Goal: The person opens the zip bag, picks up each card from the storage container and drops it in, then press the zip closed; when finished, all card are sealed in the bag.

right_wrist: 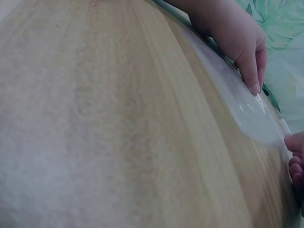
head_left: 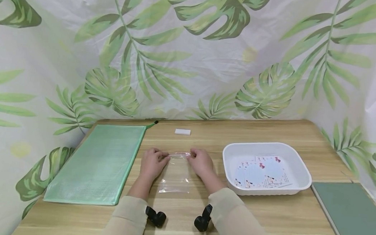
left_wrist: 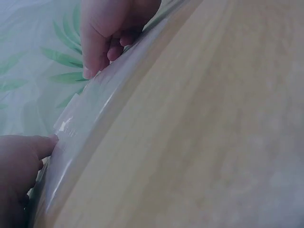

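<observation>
A clear plastic zip bag (head_left: 175,176) lies flat on the wooden table with its sealing strip at the far end. My left hand (head_left: 153,163) pinches the left corner of that strip. At the opposite corner, my right hand (head_left: 202,162) pinches the same edge between thumb and fingers. Both hands also show in the left wrist view, where light glints off the bag (left_wrist: 78,130) between them. In the right wrist view the bag's film (right_wrist: 237,102) stretches from the left fingers to the right thumb (right_wrist: 292,141).
A green mesh zipper pouch (head_left: 96,162) lies at left. Beyond the bag is a small white block (head_left: 182,132). A white plastic tray (head_left: 230,167) on the right contains printed paper pieces (head_left: 255,173). A grey-green flat board or book (head_left: 351,213) lies at the right edge.
</observation>
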A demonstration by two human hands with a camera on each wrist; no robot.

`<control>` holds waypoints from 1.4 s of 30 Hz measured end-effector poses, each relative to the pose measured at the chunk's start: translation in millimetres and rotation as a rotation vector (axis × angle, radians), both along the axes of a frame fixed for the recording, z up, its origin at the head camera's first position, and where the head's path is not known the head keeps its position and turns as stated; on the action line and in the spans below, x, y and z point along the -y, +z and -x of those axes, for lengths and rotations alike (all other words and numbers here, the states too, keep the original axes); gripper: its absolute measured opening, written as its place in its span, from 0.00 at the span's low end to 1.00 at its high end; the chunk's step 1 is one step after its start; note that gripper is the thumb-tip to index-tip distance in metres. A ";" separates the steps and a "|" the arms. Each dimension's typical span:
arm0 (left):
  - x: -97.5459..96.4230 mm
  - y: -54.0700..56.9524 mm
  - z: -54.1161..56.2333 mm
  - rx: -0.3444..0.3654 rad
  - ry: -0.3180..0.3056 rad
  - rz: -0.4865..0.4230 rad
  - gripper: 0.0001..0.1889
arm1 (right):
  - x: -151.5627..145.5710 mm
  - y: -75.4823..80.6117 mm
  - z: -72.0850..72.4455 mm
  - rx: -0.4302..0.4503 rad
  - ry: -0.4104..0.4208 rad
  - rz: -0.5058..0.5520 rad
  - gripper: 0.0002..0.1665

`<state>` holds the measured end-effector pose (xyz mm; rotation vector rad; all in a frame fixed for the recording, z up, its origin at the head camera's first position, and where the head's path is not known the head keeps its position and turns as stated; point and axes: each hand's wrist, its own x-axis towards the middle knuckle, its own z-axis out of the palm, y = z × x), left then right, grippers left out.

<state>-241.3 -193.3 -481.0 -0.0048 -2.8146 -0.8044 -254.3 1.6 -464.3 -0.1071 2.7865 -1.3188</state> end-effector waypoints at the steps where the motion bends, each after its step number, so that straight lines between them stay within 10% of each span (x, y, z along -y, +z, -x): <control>1: -0.1 -0.5 0.0 -0.003 0.000 0.000 0.13 | 0.0 -0.7 0.6 -0.003 0.000 -0.018 0.23; 9: -0.5 -1.5 -1.4 -0.034 -0.003 -0.080 0.11 | 0.9 -2.7 2.5 -0.022 0.023 -0.065 0.09; 24: -13.3 16.9 -8.3 -0.024 0.016 -0.620 0.17 | -15.6 10.7 -27.1 -0.038 0.031 0.266 0.14; 42: -51.2 50.5 -31.1 -0.066 -0.287 -0.689 0.13 | -58.4 46.2 -62.6 0.140 0.210 0.384 0.15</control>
